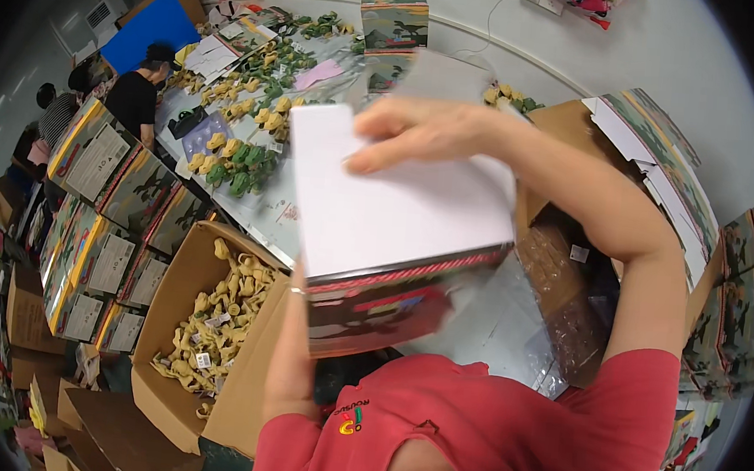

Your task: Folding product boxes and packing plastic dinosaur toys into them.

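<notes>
A box (406, 202) with plain white upper panels and a camouflage-patterned printed side is tilted in front of my chest, its printed side slightly blurred. My right hand (416, 137) reaches across the top of it. The thumb lies on the white panel and the bent fingers are at the far edge, gripping the box there. My left forearm rises from below to the near left side of the box, and only a bit of my left hand (298, 278) shows; its fingers are hidden behind the box.
An open carton (166, 325) of tan plush toys stands left. Green and tan toys (245, 163) cover the table's far left (263, 218). Printed boxes (99, 169) are stacked left, others (394, 20) behind. An open carton (571, 127) holds flat printed boxes at right. A person (135, 101) works far left.
</notes>
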The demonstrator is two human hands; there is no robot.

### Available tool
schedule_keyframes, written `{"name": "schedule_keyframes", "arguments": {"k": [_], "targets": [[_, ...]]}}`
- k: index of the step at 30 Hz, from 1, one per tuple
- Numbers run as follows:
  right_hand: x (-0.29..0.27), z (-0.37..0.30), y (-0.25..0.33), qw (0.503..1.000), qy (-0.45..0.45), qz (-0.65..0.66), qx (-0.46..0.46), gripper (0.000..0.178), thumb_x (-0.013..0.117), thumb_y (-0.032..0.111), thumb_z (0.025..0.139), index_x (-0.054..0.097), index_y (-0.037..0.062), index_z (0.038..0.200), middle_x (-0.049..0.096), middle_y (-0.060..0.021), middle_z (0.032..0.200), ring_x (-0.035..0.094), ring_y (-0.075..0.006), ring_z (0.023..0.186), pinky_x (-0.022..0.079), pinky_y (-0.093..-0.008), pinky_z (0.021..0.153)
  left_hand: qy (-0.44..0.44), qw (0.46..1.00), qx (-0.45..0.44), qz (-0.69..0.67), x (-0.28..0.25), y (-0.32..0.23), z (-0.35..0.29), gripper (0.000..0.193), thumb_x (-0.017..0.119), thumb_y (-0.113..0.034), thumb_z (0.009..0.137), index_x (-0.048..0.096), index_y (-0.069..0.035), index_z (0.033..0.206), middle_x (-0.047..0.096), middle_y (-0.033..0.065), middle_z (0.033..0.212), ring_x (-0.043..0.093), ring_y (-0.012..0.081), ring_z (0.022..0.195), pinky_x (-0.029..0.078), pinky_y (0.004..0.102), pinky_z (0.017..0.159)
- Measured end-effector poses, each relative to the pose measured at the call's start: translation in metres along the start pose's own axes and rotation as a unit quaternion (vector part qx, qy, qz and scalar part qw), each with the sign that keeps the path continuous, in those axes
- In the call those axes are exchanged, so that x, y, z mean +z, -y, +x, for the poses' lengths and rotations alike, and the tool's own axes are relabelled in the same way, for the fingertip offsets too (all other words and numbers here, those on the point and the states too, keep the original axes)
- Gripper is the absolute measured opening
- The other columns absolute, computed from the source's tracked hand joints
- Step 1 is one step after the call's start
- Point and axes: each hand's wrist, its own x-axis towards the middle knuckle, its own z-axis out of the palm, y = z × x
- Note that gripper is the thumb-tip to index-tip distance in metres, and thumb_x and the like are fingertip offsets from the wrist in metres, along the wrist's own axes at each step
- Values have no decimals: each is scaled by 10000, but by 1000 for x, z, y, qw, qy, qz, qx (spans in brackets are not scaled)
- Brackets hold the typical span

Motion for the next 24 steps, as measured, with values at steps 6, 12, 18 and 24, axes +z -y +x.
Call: {"name": "schedule_keyframes", "arguments": {"k": [6, 12, 18, 24], "targets": [[85, -6, -63, 992, -27, 117, 45, 567, 556, 512, 810, 608, -41, 695, 588, -151, 610, 563, -225, 564, 432, -375, 531, 313, 908, -48, -274, 23, 0, -26, 755, 238, -651, 881, 272, -81, 1375, 448, 81, 1183, 471, 178, 1020, 396, 279, 883], [139, -5, -57, 993, -35, -107, -42, 590, 522, 531, 795, 579, -23, 602, 573, -222, 582, 586, -386, 567, 462, -462, 560, 247, 930, -174, -210, 21, -50, -17, 734, 472, -508, 869, 181, -160, 1446, 489, 54, 1033, 505, 140, 849, 447, 260, 710], [156, 10, -33, 986, -27, -152, -57, 599, 532, 518, 797, 587, -51, 616, 576, -230, 586, 599, -388, 583, 482, -470, 590, 199, 915, -310, 167, -4, -99, 10, 865, 626, -167, 783, 86, -181, 1459, 512, 104, 1150, 530, 136, 838, 460, 244, 665], [145, 0, -65, 996, 65, -61, 9, 536, 472, 427, 870, 623, -60, 705, 581, -280, 665, 602, -414, 669, 476, -471, 658, 95, 916, -315, 231, -33, -118, 2, 805, 502, -55, 799, 51, -165, 1456, 468, 122, 1155, 581, 193, 830, 538, 344, 708]]}}
